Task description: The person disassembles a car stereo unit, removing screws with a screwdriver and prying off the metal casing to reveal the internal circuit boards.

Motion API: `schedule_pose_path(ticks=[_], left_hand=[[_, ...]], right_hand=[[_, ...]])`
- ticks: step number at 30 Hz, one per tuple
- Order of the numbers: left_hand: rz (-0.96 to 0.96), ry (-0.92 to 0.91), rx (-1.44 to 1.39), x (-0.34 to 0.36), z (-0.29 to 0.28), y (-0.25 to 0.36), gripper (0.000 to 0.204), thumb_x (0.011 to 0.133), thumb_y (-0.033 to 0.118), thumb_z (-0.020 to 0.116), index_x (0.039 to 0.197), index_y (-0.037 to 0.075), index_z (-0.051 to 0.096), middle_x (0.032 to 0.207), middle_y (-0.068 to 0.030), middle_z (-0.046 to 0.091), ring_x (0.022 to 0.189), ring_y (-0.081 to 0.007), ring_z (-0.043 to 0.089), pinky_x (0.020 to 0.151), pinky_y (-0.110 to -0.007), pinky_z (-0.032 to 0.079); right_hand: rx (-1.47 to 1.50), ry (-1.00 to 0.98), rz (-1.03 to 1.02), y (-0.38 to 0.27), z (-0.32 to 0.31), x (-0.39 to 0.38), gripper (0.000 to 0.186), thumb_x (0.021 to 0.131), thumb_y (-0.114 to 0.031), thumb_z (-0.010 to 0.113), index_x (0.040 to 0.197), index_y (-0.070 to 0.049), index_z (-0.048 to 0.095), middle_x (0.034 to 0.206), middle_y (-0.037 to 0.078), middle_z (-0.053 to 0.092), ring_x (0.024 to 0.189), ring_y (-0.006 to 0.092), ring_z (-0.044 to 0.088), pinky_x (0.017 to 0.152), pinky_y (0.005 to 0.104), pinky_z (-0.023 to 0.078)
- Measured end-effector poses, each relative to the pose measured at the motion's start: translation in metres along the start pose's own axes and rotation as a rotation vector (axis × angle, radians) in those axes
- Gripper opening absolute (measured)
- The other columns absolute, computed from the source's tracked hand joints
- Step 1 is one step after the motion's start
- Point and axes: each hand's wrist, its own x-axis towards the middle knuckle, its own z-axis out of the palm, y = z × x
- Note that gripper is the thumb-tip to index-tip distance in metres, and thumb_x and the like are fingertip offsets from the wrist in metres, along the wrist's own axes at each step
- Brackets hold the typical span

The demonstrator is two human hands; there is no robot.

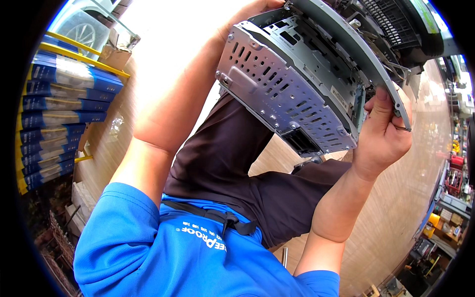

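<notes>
I hold a grey metal electronic unit (267,79) up in front of me, tilted, its perforated plate with rows of slots facing me and a curved grey panel (358,52) along its far side. My left hand (264,7) grips the upper left end, mostly hidden behind the unit at the top edge. My right hand (381,133) grips the right end, with its thumb up against the inner side of the curved panel, beside a green circuit board (359,106). My dark-trousered legs are below the unit.
A stack of blue and yellow flat boxes (59,119) stands on a yellow rack at left, with a silver wheel (81,34) behind. Dark plastic parts (396,22) lie beyond the unit. Shelves of tools and small items (450,222) line the right side, over a wood-look floor (405,183).
</notes>
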Motion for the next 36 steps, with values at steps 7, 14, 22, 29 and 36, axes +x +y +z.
schedule_pose_path(ticks=[7,14,22,29,36], left_hand=[[0.026,-0.001,0.041,0.002,-0.001,-0.001,0.033,0.086,0.013,0.067,0.116,0.003,0.062,0.12,-0.0109,0.06,0.11,-0.0168,0.059,0.092,-0.03,0.048],[0.046,0.008,0.076,-0.004,-0.002,0.001,0.032,0.086,0.013,0.067,0.116,0.003,0.062,0.121,-0.0109,0.06,0.111,-0.0168,0.058,0.092,-0.03,0.048],[0.086,-0.002,0.113,-0.002,-0.001,0.0,0.032,0.086,0.014,0.067,0.115,0.003,0.062,0.121,-0.0109,0.059,0.111,-0.0167,0.058,0.092,-0.03,0.047],[0.128,-0.006,0.15,0.002,0.001,-0.003,0.031,0.086,0.014,0.067,0.115,0.004,0.063,0.121,-0.0109,0.059,0.112,-0.0167,0.058,0.092,-0.03,0.047],[0.223,-0.034,0.22,0.014,-0.001,-0.011,0.031,0.085,0.014,0.068,0.114,0.004,0.063,0.122,-0.0109,0.059,0.112,-0.0166,0.057,0.092,-0.03,0.047]], right_hand=[[-0.025,-0.051,0.101,-0.004,-0.002,0.001,0.01,0.093,-0.005,0.064,0.1,0.003,0.067,0.089,0.008,0.068,0.064,0.0081,0.058,0.059,0.0202,0.047],[-0.048,-0.037,0.011,-0.004,0.001,-0.002,0.01,0.092,-0.002,0.062,0.1,0.003,0.067,0.093,0.01,0.068,0.066,0.0108,0.061,0.06,0.0225,0.05],[-0.08,-0.038,-0.012,-0.002,-0.002,-0.003,0.011,0.091,-0.001,0.063,0.101,0.002,0.067,0.094,0.011,0.069,0.067,0.0116,0.062,0.062,0.0232,0.051],[-0.127,-0.175,-0.096,0.006,-0.012,0.005,0.017,0.086,0.004,0.063,0.103,0.002,0.066,0.096,0.013,0.068,0.087,0.023,0.066,0.08,0.0312,0.052],[-0.138,-0.221,-0.208,0.008,-0.017,0.01,0.025,0.081,0.01,0.061,0.104,0.002,0.066,0.1,0.016,0.067,0.095,0.0285,0.066,0.087,0.0337,0.05]])
